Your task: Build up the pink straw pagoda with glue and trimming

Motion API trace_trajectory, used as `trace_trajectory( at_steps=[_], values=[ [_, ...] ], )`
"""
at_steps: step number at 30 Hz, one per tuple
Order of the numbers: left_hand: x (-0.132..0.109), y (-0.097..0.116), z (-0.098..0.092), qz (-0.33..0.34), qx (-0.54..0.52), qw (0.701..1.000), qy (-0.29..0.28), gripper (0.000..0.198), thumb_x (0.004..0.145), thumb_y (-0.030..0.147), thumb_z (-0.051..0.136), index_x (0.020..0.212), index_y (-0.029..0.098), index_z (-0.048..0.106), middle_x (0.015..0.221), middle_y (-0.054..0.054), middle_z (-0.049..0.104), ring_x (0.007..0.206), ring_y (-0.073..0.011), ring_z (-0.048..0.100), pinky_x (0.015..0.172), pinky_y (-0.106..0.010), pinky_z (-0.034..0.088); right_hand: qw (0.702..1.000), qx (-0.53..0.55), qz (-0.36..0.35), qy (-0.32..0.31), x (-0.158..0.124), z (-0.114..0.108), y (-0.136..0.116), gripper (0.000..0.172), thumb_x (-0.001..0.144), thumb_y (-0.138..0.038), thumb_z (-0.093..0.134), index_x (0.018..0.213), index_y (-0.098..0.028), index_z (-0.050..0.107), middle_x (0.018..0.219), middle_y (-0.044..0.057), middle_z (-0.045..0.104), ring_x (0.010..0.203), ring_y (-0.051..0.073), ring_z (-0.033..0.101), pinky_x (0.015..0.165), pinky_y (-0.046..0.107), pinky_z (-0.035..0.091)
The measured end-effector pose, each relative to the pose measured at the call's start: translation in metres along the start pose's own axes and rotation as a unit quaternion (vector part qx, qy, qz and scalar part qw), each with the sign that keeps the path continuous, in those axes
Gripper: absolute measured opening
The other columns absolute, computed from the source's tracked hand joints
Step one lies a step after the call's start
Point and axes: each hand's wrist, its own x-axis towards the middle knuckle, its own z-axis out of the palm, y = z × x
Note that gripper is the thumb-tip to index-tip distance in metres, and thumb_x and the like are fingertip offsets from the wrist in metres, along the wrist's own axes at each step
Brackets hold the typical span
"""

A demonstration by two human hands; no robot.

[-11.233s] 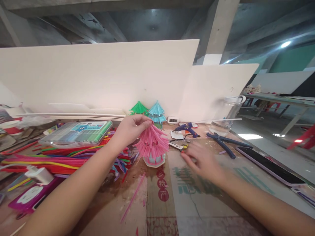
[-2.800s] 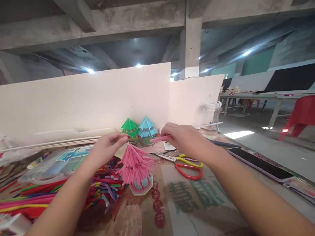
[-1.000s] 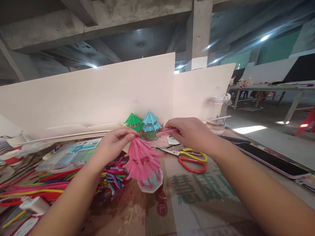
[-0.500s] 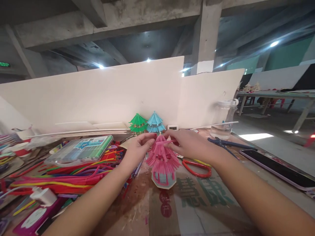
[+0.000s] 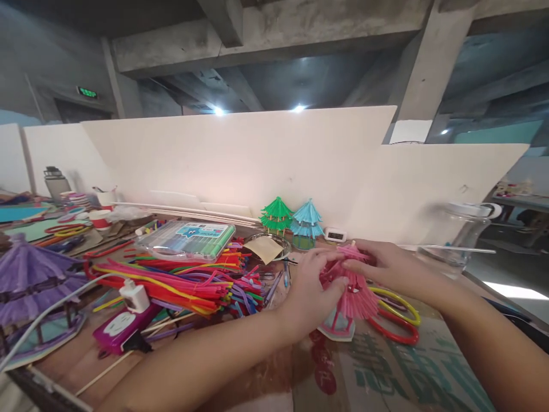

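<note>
A pink straw pagoda model (image 5: 352, 298) stands on a pale blue base on the cardboard-covered table. My left hand (image 5: 309, 286) is wrapped around its left side, fingers closed on the pink roof. My right hand (image 5: 388, 266) comes in from the right, its fingers pinched against the top tier, near the small spike at the tip. The pink straw piece it held earlier cannot be made out among the roof straws. Both hands touch the model.
Scissors with red and yellow handles (image 5: 397, 320) lie just right of the model. Green (image 5: 277, 213) and blue (image 5: 307, 220) pagodas stand by the white board. Colourful straws (image 5: 180, 280), a plastic pen case (image 5: 189, 239), a purple pagoda (image 5: 30, 280), a jar (image 5: 461, 234).
The camera has swung left, so the purple pagoda and left clutter come into view. Both hands have closed in on the pagoda's top, and the separate pink straw no longer shows.
</note>
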Motion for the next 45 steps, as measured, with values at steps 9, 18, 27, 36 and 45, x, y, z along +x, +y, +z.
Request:
trace_trajectory(
  at_steps=[9,18,27,36,45],
  values=[
    [0.016,-0.009,-0.014,-0.046,0.041,0.997,-0.055,0.036,0.078,0.026,0.062,0.113,0.020,0.061,0.115,-0.010,0.062,0.109,-0.0248,0.055,0.096,-0.041,0.043,0.999,0.006,-0.012,0.034,0.000,0.000,-0.008,0.035,0.087,-0.051,0.041,0.081,-0.021,0.058,0.075,0.002,0.066,0.068,0.019,0.058,0.059,0.028,0.039],
    [0.037,0.005,-0.035,-0.071,0.052,0.993,-0.080,0.032,0.083,0.039,0.056,0.101,0.015,0.066,0.101,-0.008,0.069,0.096,-0.0215,0.063,0.086,-0.033,0.048,0.987,0.127,-0.062,0.071,0.002,0.002,-0.010,0.019,0.087,-0.036,0.047,0.097,-0.021,0.056,0.079,-0.001,0.061,0.071,0.015,0.054,0.062,0.025,0.038],
    [0.041,0.007,-0.038,-0.075,0.032,0.987,-0.136,0.034,0.083,0.042,0.058,0.103,0.016,0.064,0.105,-0.007,0.069,0.100,-0.0221,0.061,0.088,-0.033,0.047,0.993,0.086,-0.069,0.048,-0.005,-0.013,-0.010,0.017,0.083,-0.036,0.055,0.086,-0.019,0.058,0.074,-0.003,0.057,0.066,0.012,0.050,0.059,0.023,0.034],
    [0.050,0.003,-0.050,-0.130,-0.022,0.970,-0.205,0.055,0.077,0.056,0.061,0.115,0.016,0.058,0.123,-0.013,0.061,0.113,-0.0265,0.057,0.093,-0.038,0.045,0.993,0.074,-0.074,0.058,-0.005,-0.014,-0.011,0.041,0.085,-0.039,0.054,0.123,-0.024,0.058,0.110,0.005,0.066,0.092,0.019,0.059,0.076,0.029,0.041],
    [0.048,0.000,-0.048,-0.117,-0.010,0.966,-0.229,0.051,0.078,0.049,0.062,0.116,0.017,0.051,0.115,-0.011,0.063,0.102,-0.0222,0.061,0.087,-0.037,0.049,0.993,0.092,-0.075,0.019,0.002,-0.005,-0.013,0.027,0.085,-0.042,0.050,0.082,-0.018,0.062,0.070,-0.002,0.058,0.063,0.012,0.049,0.056,0.023,0.031]
  ],
)
